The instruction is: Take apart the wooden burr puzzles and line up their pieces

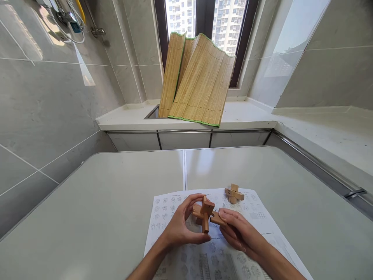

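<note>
Wooden burr puzzle [205,216], a cross of interlocked brown sticks, sits low in the middle of the frame, lifted just clear of the printed instruction sheet [175,206] and caught between both hands. Left hand [180,227] curls around it from the left, thumb underneath near the bottom of the upright stick and fingertips arched over the top, pinching the cross so it seems braced against sideways force. Right hand [237,229] comes in from the right with its fingers laid flat and close together, their tips closed on the end of a horizontal stick that juts toward it; whether that stick is going in or coming out cannot be told. Both forearms enter from the bottom edge.

Under the hands the sheet lies flat on the grey table [87,217], its rows of small diagrams facing the wearer, apparently placed for reading while working. Just beyond the right hand, on the sheet's far edge, rests a smaller assembled wooden puzzle [234,193], paler, apart from both hands.

Farther up, past the table's centre seam, runs a white counter [247,114] under a window [204,19]. A folded bamboo mat [198,81] leans upright against the window frame, its foot on the counter beside a sink [153,112] cut-out. Pipe fittings [70,21] hang on the tiled wall at upper left.
</note>
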Available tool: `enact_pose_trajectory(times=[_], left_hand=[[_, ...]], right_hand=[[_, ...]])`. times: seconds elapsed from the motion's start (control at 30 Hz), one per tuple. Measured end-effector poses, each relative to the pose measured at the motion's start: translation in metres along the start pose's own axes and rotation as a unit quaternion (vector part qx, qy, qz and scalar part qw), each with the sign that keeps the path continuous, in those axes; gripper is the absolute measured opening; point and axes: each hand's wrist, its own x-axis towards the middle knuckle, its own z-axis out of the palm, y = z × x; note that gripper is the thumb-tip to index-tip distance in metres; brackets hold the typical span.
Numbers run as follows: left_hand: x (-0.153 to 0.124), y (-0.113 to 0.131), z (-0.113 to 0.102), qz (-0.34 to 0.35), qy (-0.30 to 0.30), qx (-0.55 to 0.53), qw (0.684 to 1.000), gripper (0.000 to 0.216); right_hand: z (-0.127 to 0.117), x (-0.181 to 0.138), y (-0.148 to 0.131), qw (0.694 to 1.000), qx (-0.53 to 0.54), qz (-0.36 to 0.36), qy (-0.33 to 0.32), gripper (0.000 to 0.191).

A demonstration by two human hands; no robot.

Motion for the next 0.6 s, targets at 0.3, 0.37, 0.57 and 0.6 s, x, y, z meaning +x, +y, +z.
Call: enact_pose_trajectory(times=[0.3,0.37,0.57,0.6], left_hand=[[-0.0007,0.0037,0.0001,-0.027,-0.031,-0.045,0.998,0.076],[0.0002,0.0037,0.0000,-0.021,-0.034,-0.062,0.997,0.068],[0.0024,0.0036,-0.0016,-0.032,-0.013,-0.057,0.998,0.042],[0.0026,0.0034,-0.0017,-0.035,-0.012,-0.060,0.997,0.040]], right_hand=[[-0.0002,0.0013,-0.0001,1.000,0.009,0.004,0.026,0.052],[-0.0001,0.0015,-0.0013,0.999,0.010,0.004,0.031,0.053],[-0.0042,0.0007,-0.0035,0.999,0.008,0.009,0.035,0.056],[-0.0050,0.0008,-0.0037,0.999,0.007,0.008,0.040,0.056]])
